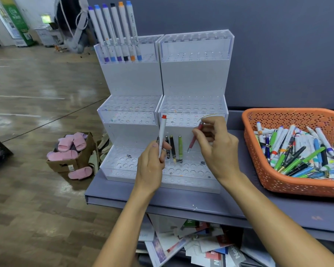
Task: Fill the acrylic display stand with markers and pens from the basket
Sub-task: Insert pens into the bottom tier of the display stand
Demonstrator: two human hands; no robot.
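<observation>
Shelf (201, 207), grey, runs out of frame to the right; papers (191, 247) below it half hidden under its edge; box (71, 151) of pink slippers on the floor to the left.

Stand (162, 79) on the shelf against the wall: two units side by side, three stepped tiers each, white backs, clear fronts, rows of round holes, flecks of colour on the acrylic; lower front partly covered by both hands.

Basket (258, 170), orange, perforated, just right of the stand; far side cut off; heap (297, 151) inside too tangled to tell single pieces.

Left hand (150, 168): fingers curled round a white marker (162, 135), red cap up, upright before the middle tier; a dark tip beside the thumb, hard to make out.

Right hand (214, 147): thumb and forefinger pinch the top of a red pen (194, 140), tilted, tip down at the bottom tier; in a hole or not, cannot tell; other fingers loosely bent.

Markers (114, 31): six in the left top tier, caps up, leaning left.

Pens (180, 147): bottom tier, black and green in plain sight, another half behind the left fingers.
</observation>
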